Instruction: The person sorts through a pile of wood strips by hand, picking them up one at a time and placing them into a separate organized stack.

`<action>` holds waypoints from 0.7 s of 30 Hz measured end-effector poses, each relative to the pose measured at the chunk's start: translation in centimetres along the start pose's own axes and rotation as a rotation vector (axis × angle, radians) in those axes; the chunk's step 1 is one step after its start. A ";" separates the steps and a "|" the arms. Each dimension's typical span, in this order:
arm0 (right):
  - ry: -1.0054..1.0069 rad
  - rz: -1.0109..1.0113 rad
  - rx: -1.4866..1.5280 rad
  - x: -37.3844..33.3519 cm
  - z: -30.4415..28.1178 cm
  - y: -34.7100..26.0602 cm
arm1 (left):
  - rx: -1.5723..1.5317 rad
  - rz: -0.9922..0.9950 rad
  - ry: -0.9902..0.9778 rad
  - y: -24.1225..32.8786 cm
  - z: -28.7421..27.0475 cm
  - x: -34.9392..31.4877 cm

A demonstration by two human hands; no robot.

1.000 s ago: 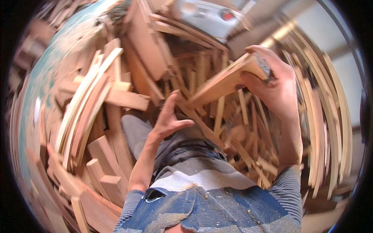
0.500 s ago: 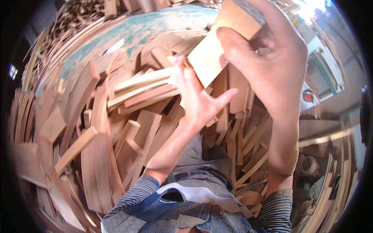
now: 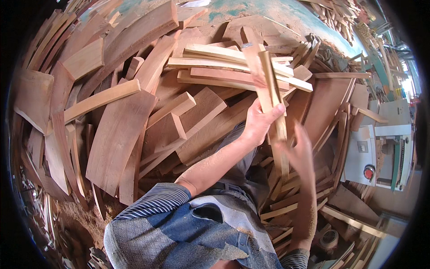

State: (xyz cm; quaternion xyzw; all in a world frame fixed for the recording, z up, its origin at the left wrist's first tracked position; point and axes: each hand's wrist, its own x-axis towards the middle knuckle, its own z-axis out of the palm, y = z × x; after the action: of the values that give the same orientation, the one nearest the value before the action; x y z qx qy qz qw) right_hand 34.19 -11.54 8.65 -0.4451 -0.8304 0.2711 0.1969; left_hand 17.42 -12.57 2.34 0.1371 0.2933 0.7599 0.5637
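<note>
One long board [image 3: 260, 80], pale with reddish streaks, crosses over the stick stack [image 3: 219, 75]. Your left hand [image 3: 259, 124] grips it on the stack's near side; your blurred right hand [image 3: 301, 152] spreads by its near end, contact unclear.

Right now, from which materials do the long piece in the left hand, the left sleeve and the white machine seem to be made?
The long piece looks like wood, apparently unvarnished: pale, streaky surface, little gloss. The left sleeve is matte fabric, possibly knitted: fine stripes, soft folds. The white machine is perhaps painted metal, given smooth, flat panels; plastic is possible too.
</note>
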 end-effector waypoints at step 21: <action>-0.058 -0.467 -0.457 12.2 9.9 6.6 | -0.288 -0.313 0.202 -4.5 -12.0 6.8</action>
State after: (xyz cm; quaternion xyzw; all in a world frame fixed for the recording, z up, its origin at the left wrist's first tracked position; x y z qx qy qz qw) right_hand 26.34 -0.94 -2.13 -0.2673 -0.9547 0.0379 0.1249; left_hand 12.21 -8.81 -10.62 -0.0687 0.2546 0.7071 0.6561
